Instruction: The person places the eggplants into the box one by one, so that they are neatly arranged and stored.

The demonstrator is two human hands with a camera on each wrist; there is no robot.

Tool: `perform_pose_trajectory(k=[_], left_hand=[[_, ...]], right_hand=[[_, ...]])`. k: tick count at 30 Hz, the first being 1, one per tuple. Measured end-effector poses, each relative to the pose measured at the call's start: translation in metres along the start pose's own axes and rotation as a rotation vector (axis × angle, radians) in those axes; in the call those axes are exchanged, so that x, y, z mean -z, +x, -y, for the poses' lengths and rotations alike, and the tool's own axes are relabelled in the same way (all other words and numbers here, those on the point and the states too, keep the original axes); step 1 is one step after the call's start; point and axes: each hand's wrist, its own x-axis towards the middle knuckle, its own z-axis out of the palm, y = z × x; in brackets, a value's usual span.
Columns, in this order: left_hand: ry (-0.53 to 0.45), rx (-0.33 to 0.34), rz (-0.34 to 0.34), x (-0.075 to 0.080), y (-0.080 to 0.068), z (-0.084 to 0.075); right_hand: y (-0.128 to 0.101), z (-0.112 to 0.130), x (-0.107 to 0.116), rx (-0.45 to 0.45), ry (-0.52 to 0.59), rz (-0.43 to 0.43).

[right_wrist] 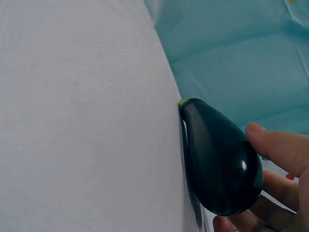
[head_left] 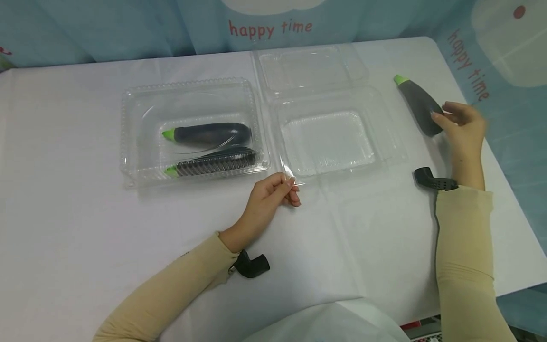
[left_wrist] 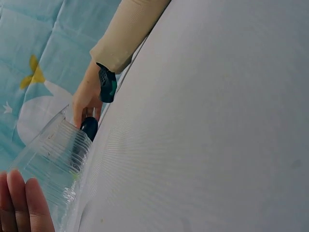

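Eggplant slants forward and left from the right hand, fingers pinching its fat end, while the left hand pinches the open box

Dark eggplant with green tip

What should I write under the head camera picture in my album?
Right grip on one eggplant, left grip pinching an open clear box, two more eggplants inside the other box.
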Motion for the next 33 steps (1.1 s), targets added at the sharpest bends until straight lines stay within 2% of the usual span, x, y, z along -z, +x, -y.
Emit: perform_pose_trajectory(k=[8,14,19,24,33], left_hand=[[0.027,-0.008,0.005,0.001,0.0,0.001],[0.042,-0.013,0.003,0.001,0.0,0.001],[0.055,-0.035,-0.054,0.001,0.0,0.001],[0.067,-0.062,-0.119,0.001,0.0,0.001],[0.039,-0.087,-0.175,0.003,0.003,0.004]], right_hand=[[-0.001,-0.002,-0.007,0.024,-0.147,0.054],[-0.002,-0.003,-0.012,0.021,-0.164,0.072],[-0.001,-0.003,-0.011,-0.005,-0.163,0.069],[0.0,-0.003,-0.01,-0.034,-0.108,0.083],[0.0,0.0,-0.01,-0.061,-0.033,0.103]])
